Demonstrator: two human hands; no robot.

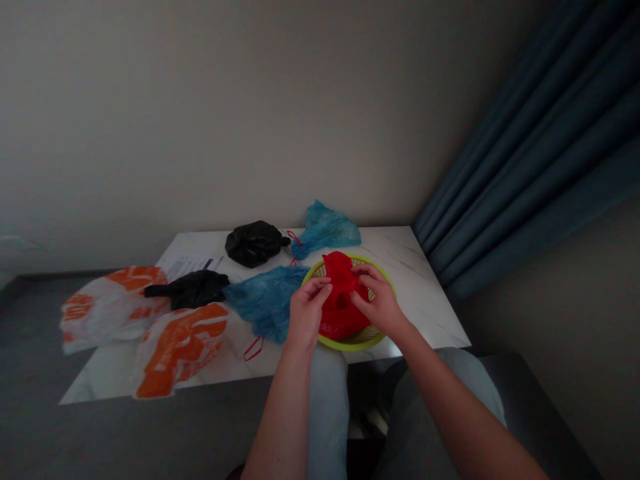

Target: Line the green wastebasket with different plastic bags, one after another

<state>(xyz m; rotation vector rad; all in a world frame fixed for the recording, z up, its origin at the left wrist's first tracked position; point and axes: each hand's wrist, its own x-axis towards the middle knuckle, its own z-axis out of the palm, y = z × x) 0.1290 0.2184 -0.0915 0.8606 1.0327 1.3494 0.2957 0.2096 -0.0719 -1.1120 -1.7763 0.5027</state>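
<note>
A red plastic bag point(344, 320) lies partly in a yellow-green basket point(345, 346), its top raised above the rim. My left hand point(310, 303) pinches the bag's left side with thumb and fingers. On the other side my right hand point(379, 300) grips the bag's right edge, fingers bent toward the thumb. Left of the basket, close to my left hand, rests a crumpled blue plastic bag point(270, 300) with a red drawstring point(253, 349). The bottom of the basket is mostly hidden by the red bag and my hands.
Behind stand a black bag point(255, 244) and a second blue bag point(327, 228). Farther left lie another black bag point(195, 289), two white-and-orange bags point(113, 307) and a printed paper point(193, 265). All are on a white marble-patterned table point(420, 293). A dark blue curtain point(530, 153) hangs at right.
</note>
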